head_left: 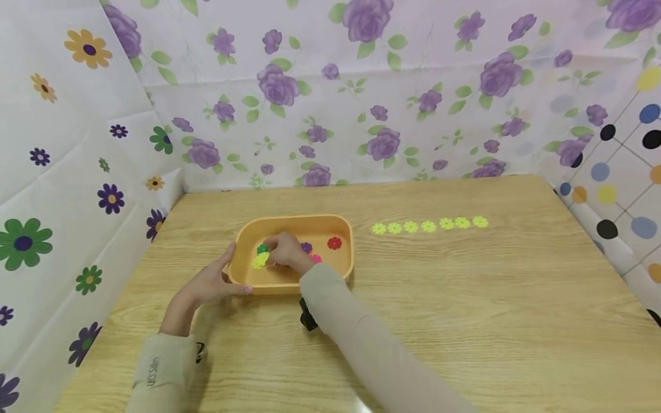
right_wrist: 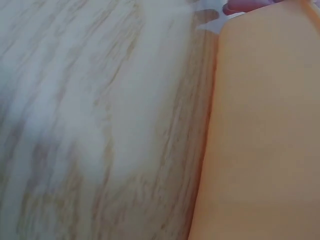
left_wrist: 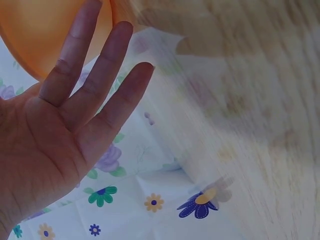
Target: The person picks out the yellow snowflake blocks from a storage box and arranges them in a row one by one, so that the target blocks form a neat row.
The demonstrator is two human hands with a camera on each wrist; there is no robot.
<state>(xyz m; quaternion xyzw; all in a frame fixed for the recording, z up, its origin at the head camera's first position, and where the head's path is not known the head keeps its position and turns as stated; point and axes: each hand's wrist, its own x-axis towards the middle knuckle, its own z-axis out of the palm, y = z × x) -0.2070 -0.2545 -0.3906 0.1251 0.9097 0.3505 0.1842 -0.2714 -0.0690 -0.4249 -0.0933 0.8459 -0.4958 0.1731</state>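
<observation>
An orange tray (head_left: 344, 273) holds flower-shaped pieces: green (head_left: 262, 248), yellow (head_left: 260, 260), purple (head_left: 306, 247), pink (head_left: 315, 258) and red (head_left: 334, 243). My left hand (head_left: 206, 284) touches the tray's front-left corner, thumb along the front rim. In the left wrist view, the fingers of that hand (left_wrist: 75, 110) are spread and nearly straight beside the tray (left_wrist: 35, 35). Inside the tray, my right hand (head_left: 289, 251) has its fingertips down beside the green and yellow pieces; whether they pinch one is hidden. The right wrist view shows the tray's outer wall (right_wrist: 260, 125), without the right hand.
Several yellow flower pieces (head_left: 410, 227) lie in a roughly straight row on the wooden table (head_left: 465, 310), right of the tray. Floral cloth (head_left: 320, 86) hangs behind the table, and patterned cloths flank it on both sides. A small black object (head_left: 308, 315) is beneath the right cuff.
</observation>
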